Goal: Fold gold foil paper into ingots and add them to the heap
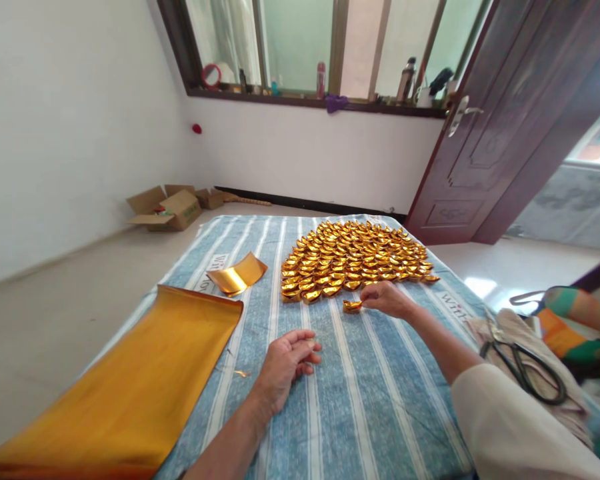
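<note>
My right hand (386,298) pinches one end of a folded gold foil paper ingot (351,307), just in front of a broad cluster of similar ingots (355,257) standing in close rows. Nearer to me, my left hand (290,360) hovers over or rests on the striped cloth with its fingers loosely apart and nothing in them. To its left lies a large gold foil sheet (130,380). Beyond that sheet sits a small stack of curved gold foil pieces (237,273). A tiny gold scrap (242,374) lies beside my left wrist.
A blue-and-white striped cloth (325,413) covers the table. Black-handled scissors (525,373) lie on beige fabric at the right edge. An open cardboard box (167,208) stands on the floor at the back left. A dark red door (500,127) stands ajar at the right.
</note>
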A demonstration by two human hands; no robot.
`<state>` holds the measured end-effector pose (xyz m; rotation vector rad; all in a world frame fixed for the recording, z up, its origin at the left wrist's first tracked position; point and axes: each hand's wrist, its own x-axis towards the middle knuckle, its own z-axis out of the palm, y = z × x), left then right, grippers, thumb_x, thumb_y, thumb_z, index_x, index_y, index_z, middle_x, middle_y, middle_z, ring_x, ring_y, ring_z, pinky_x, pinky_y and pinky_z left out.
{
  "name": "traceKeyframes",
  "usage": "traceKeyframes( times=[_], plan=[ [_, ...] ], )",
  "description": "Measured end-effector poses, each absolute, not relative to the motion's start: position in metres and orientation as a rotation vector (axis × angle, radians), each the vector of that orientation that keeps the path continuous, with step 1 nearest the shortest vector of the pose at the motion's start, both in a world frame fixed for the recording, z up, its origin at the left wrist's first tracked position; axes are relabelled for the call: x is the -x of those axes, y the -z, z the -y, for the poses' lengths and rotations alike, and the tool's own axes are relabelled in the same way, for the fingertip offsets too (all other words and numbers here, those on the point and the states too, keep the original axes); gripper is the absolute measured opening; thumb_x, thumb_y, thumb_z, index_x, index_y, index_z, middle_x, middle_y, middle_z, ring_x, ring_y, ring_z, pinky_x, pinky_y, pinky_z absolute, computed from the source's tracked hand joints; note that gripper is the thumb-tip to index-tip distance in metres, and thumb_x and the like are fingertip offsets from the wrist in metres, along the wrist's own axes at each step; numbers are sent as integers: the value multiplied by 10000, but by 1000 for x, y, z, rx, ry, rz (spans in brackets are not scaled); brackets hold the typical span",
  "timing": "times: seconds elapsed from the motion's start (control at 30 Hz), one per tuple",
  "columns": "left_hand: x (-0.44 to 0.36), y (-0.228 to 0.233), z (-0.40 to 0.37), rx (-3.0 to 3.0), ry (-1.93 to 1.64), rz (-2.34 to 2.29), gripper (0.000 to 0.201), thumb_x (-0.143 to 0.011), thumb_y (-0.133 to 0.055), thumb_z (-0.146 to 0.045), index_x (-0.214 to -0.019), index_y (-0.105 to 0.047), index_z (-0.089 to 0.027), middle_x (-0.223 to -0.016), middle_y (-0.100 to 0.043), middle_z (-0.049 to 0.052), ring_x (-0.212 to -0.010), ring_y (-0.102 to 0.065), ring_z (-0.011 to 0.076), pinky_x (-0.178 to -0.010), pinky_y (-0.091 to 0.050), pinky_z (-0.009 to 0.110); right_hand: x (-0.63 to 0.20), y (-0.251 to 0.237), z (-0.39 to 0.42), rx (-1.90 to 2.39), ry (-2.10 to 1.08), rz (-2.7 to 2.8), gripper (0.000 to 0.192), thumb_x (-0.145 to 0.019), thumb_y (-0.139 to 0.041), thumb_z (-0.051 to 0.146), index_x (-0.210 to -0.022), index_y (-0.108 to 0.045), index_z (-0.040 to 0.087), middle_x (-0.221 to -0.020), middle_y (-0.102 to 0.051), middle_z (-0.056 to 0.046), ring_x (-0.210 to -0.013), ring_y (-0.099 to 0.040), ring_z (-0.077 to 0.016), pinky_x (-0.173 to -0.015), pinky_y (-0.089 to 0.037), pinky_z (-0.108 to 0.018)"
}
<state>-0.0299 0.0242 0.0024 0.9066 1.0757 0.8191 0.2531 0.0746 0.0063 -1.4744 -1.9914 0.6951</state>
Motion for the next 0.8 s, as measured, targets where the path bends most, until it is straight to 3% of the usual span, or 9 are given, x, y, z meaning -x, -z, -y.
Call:
traceKeyframes(
  times=[0.23,0.5,0.8],
  plan=[
    [30,-3,-24,-922,-807,-1075,237,-717,-698,-185,-934,-638,-111,-811,-700,88,-595,-637,118,-478,-454,179,-251,4,-58,1589,-658,1820,252,-727,-646,290,-940,-708,171,-603,-618,27,-559,-522,-125,-567,-393,-245],
    [30,-5,-24,-958,-786,-1081,221,-737,-677,-188,-937,-632,-105,-799,-701,91,-588,-620,114,-487,-448,183,-233,23,-58,1725,-566,1670,343,-694,-693,353,-973,-711,155,-545,-553,44,-530,-486,-123,-526,-325,-239],
    [30,-8,-23,-975,-774,-1099,237,-730,-675,-200,-946,-642,-108,-811,-698,93,-595,-622,121,-485,-445,191,-227,27,-66,1681,-620,1602,238,-714,-662,363,-856,-717,180,-481,-521,60,-470,-459,-103,-479,-327,-220]
  ],
)
